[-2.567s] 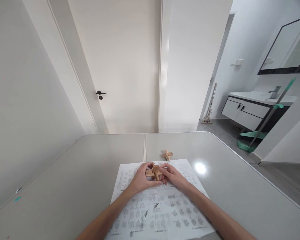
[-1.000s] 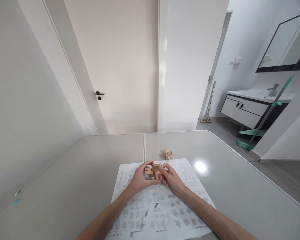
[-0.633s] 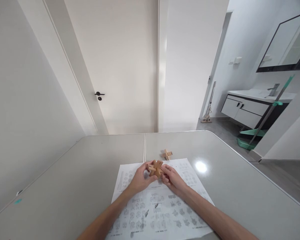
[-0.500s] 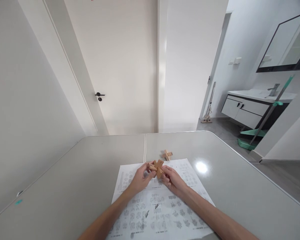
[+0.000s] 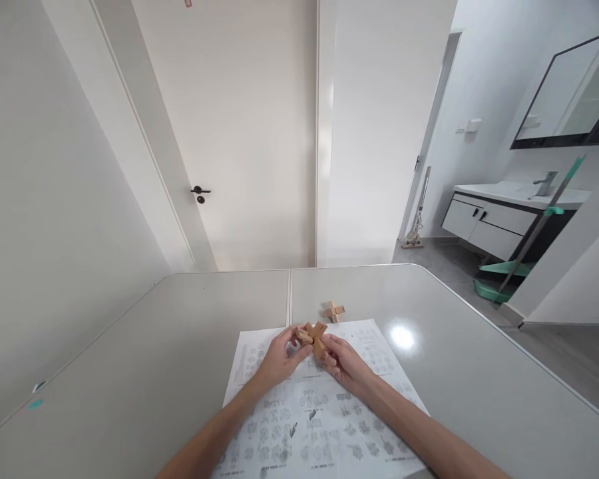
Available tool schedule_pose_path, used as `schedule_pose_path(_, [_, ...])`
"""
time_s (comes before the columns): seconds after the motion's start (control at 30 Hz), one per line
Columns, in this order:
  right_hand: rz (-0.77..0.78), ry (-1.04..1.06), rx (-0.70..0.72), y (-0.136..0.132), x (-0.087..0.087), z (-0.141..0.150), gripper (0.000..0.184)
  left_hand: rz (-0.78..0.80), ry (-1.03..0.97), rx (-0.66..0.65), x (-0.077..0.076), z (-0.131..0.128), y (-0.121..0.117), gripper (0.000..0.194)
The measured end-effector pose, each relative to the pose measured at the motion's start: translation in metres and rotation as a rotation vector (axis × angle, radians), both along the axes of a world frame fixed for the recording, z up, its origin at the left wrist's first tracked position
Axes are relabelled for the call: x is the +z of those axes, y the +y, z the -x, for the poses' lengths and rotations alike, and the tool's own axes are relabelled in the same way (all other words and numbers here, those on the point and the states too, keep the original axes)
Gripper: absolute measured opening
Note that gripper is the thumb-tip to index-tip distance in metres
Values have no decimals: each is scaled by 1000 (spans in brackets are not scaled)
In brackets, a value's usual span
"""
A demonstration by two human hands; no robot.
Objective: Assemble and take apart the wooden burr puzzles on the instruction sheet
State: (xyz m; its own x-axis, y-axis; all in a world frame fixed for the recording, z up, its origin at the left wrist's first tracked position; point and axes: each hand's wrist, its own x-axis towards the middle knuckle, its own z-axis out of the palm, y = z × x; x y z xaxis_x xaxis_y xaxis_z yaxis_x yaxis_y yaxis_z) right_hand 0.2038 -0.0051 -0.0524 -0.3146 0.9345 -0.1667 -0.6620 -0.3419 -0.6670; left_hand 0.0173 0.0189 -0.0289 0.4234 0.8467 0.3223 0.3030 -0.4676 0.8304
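Note:
Between my two hands is a wooden burr puzzle, its blocks crossing one another at angles. My left hand pinches its left side, fingers closed around a projecting block. On the other side my right hand grips it with thumb and bent fingers. Both hands are above a printed instruction sheet covered in small grey diagrams. Just past the sheet's far edge lies a second group of crossed wooden blocks, touched by neither hand.
The pale table has a seam running away from me and a bright light reflection at right. Beyond it stands a closed door. At right are a sink cabinet, a mop and a green dustpan.
The held wooden puzzle is tipped slightly, and its upper blocks sit at a somewhat different angle. Both hands keep hold; the camera view has shifted a little.

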Motion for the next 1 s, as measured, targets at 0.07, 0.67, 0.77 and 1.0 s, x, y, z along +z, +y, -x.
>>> schedule_pose_path(0.07, [-9,-7,-3,0,-1,1,46,22,3,2,0,1,-1,47])
schedule_pose_path(0.67, [-83,50,104,-1,2,-6,31,30,-33,4,1,5,1,45])
schedule_pose_path(0.77, [-107,45,134,1,-1,-9,32,39,-31,16,1,5,0,62])
schedule_pose_path(1.0, [-151,-40,183,-1,9,-11,37,99,-35,-5,1,8,1,65])
